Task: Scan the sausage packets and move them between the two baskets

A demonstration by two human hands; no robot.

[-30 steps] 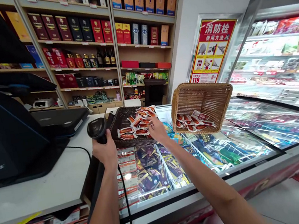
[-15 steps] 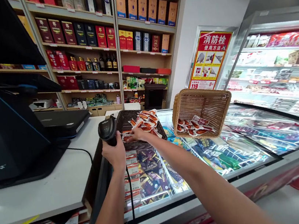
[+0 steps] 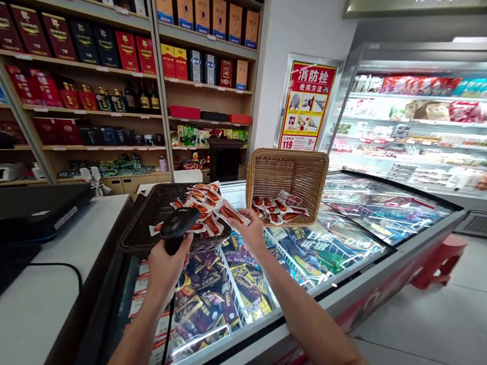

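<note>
My left hand (image 3: pixel 168 264) is wrapped round the handle of a black barcode scanner (image 3: pixel 179 223), its head pointing right and its cord hanging down. Between the fingers of my right hand (image 3: pixel 252 232) is a packaged sausage (image 3: pixel 230 213) in a clear and white wrapper. Behind the scanner, a dark brown wicker basket (image 3: pixel 134 227) holds a heap of similar packaged sausages (image 3: pixel 203 203), piled toward its right side. To the right, a light tan wicker basket (image 3: pixel 289 170) stands tilted toward me with several more packs (image 3: pixel 279 206) at its bottom.
Both baskets rest on a glass-topped chest freezer (image 3: pixel 216 343) full of packaged goods. On the left is a white counter (image 3: pixel 59 293) with black equipment (image 3: pixel 16 208). Shelves of boxes and bottles (image 3: pixel 89 83) line the back. A red stool (image 3: pixel 440 260) stands at the right.
My right hand has lifted a packaged sausage out of the dark basket and moved right with it. The scanner's head has turned toward the right. The view has swung right.
</note>
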